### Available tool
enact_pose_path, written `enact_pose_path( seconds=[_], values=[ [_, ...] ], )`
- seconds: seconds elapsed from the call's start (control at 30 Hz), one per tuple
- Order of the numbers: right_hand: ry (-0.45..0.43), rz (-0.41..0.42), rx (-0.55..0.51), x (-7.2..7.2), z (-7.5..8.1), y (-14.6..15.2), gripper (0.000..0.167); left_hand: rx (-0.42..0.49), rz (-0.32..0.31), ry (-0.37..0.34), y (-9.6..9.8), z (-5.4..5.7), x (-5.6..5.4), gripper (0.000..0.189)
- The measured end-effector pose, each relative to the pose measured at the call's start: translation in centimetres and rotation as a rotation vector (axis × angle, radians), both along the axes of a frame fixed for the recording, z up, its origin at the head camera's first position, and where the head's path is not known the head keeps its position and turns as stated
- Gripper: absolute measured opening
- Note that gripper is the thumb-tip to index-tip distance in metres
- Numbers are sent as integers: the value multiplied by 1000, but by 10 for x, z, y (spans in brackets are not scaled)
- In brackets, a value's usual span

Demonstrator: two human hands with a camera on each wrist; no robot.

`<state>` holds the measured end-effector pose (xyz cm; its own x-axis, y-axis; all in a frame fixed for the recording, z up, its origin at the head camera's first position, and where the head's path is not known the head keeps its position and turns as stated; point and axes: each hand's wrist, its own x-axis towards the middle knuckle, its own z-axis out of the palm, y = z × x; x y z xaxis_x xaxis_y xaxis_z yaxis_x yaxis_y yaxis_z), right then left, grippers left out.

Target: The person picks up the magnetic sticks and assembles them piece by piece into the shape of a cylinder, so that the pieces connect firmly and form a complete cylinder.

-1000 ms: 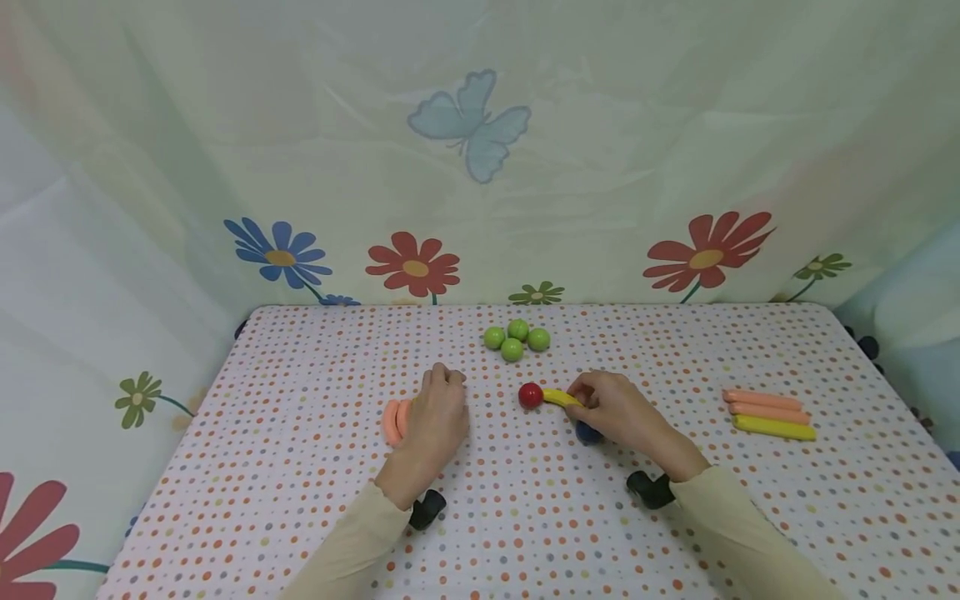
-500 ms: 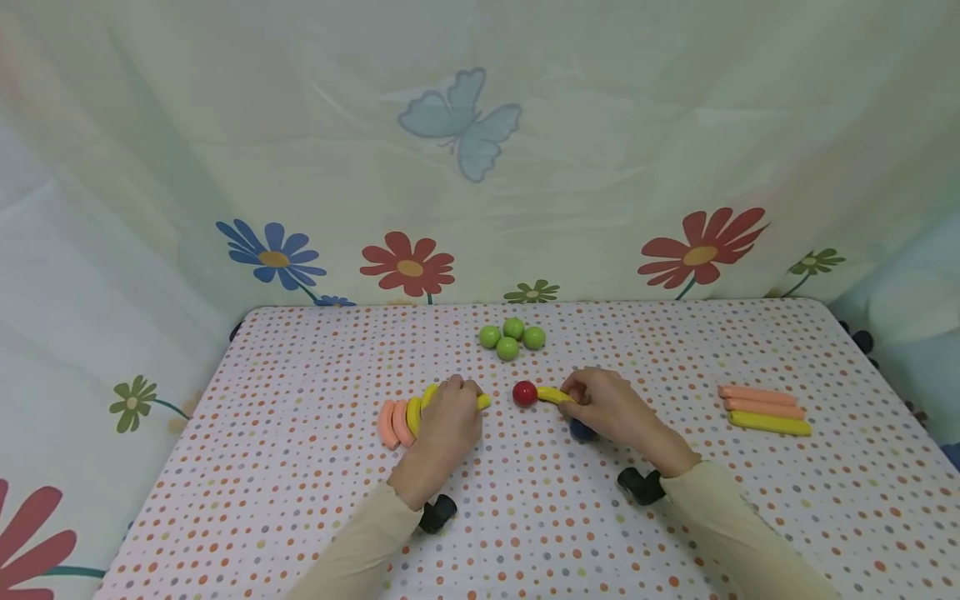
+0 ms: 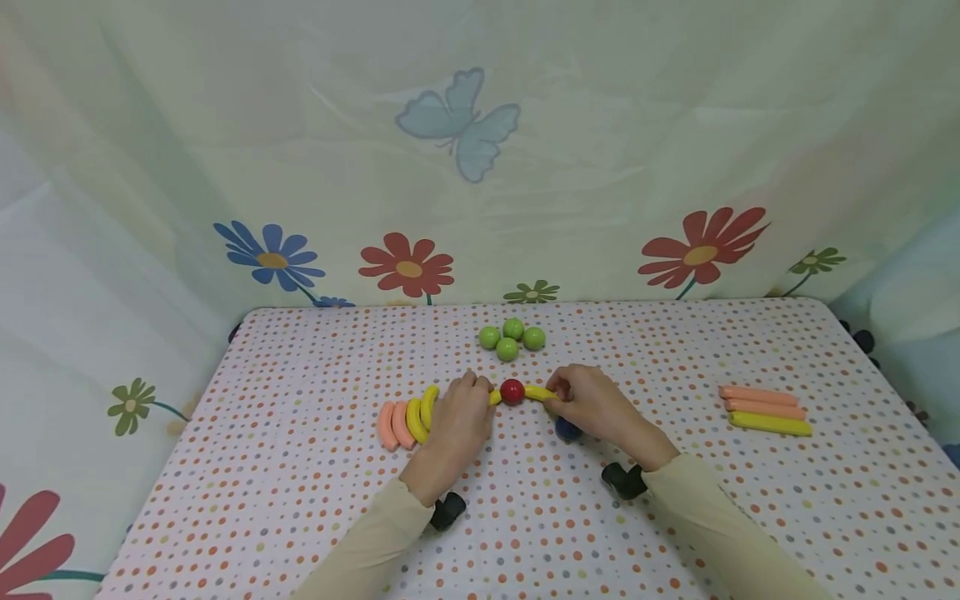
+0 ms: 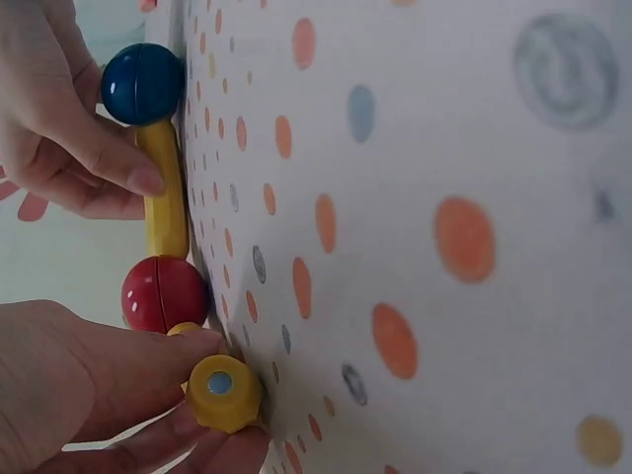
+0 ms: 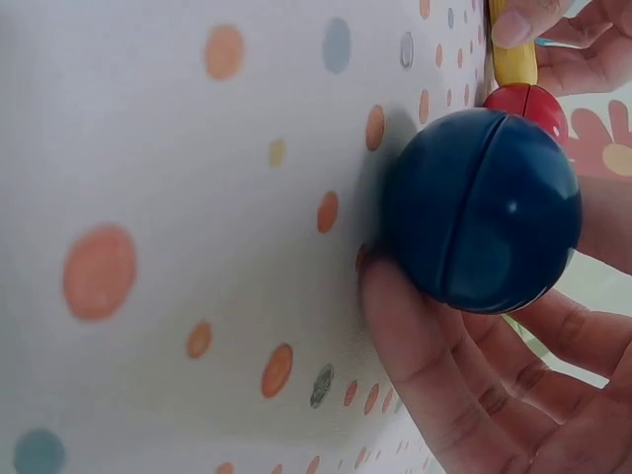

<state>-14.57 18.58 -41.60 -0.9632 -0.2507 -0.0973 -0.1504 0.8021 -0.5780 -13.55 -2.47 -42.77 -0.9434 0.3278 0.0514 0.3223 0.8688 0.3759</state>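
Cream fabric sleeves (image 3: 360,542) are coming in from the near edge, black wrist gear (image 3: 448,511) sitting under each arm. A glossy blue ball (image 3: 567,428), seam line showing, is resting by the right hand (image 3: 596,407), which is pinching the yellow rod (image 4: 170,219) between thumb and fingers; that rod is touching the blue ball at one end and the red ball (image 3: 512,392) at the other. The red ball, shiny and seamed too, is sitting between both hands. The left hand (image 3: 459,418) is clamping a second rod (image 4: 233,407), also yellow, one end meeting the red ball, the other showing a grey-blue dot. Left of it, smooth pink arcs (image 3: 387,426) and yellow arcs (image 3: 415,421) are standing in a row, side by side. Well off to the right, straight sticks (image 3: 765,399), two pink and one yellow, are lying together. Farther back, four green balls (image 3: 507,349) are clustering on the dotted cloth (image 3: 300,467). Behind, a creased floral curtain (image 3: 585,167) is hanging.
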Motion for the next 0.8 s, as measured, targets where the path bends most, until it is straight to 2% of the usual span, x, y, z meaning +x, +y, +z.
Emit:
enact_pose_path(
  seconds=[0.33,0.43,0.63,0.7,0.8],
  values=[
    [-10,39,9,-2,3,-3,19,29,-24,9,-5,2,-2,20],
    [9,107,-1,-6,6,-10,25,35,-24,9,-6,2,-3,20],
    [72,319,-8,-13,8,-27,36,42,-28,-25,-8,2,-4,19],
    [84,342,19,-14,7,-30,35,39,-36,-21,-8,2,-4,18],
    [85,327,61,-15,6,-31,31,45,-48,-17,-7,3,-3,17]
  ],
)
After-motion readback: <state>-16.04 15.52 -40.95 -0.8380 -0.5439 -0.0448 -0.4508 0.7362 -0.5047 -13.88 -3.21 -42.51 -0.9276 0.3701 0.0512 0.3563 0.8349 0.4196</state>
